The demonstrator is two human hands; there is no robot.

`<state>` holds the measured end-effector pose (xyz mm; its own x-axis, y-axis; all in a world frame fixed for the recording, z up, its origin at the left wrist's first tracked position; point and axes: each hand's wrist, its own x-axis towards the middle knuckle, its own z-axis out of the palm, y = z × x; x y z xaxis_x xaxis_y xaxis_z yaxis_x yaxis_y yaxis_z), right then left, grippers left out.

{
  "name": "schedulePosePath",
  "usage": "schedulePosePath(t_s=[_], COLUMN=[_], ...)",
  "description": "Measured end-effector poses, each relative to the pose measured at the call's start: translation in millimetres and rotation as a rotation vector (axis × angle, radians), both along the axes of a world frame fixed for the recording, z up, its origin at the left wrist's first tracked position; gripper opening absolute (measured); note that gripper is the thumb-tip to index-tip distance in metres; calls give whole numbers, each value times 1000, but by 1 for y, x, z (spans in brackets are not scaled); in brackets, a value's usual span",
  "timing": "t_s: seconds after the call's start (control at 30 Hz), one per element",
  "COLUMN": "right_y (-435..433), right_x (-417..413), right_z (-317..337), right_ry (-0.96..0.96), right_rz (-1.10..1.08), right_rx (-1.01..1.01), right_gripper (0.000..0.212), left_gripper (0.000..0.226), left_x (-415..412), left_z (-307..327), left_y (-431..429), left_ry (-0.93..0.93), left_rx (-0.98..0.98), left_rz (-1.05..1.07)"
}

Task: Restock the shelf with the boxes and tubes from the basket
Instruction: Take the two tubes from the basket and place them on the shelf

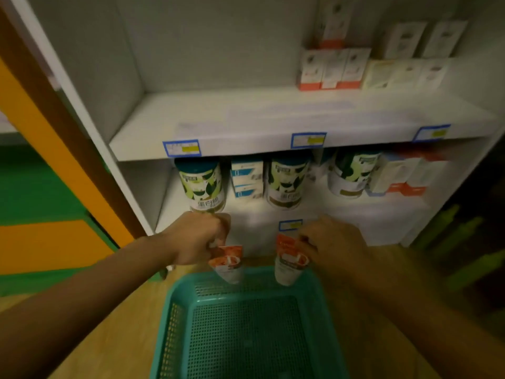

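My left hand [195, 237] grips an orange-and-white tube [229, 263] that hangs cap-down over the far rim of the teal basket [175, 310]. My right hand [332, 242] holds a second orange-and-white tube [288, 262] the same way, a little to the right. Both tubes sit just in front of the lower shelf [341, 212] of the white shelving unit. The basket's mesh floor shows nothing inside it. The upper shelf [218, 116] holds white-and-orange boxes [332, 69] at its back right.
The lower shelf carries three green-and-white cans [202, 184], stacked blue-and-white boxes [246, 179] between them and white-orange boxes [404, 176] at the right. Blue price tags [308, 140] line the shelf edges. An orange and green panel [54, 214] stands at the left. The floor is wood.
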<state>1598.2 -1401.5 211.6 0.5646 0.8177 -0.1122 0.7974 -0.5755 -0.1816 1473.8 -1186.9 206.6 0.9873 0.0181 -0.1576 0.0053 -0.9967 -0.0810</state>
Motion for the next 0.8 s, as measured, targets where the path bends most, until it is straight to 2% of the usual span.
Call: schedulePosePath(t_s=[0.23, 0.43, 0.63, 0.8], right_y=[-31, -53, -66, -74], right_x=[24, 42, 63, 90], right_z=[130, 236, 323, 389], right_ry=[-144, -270, -430, -507], right_rz=[-48, -67, -105, -190], right_rx=[182, 205, 189, 264], right_gripper=[25, 27, 23, 26], left_gripper=[7, 34, 22, 16], left_x=[33, 56, 77, 98], left_z=[137, 249, 346, 415], left_y=[-29, -48, -72, -88], left_ry=[-151, -309, -476, -570], left_rx=[-105, -98, -152, -141], left_rz=[74, 71, 68, 23])
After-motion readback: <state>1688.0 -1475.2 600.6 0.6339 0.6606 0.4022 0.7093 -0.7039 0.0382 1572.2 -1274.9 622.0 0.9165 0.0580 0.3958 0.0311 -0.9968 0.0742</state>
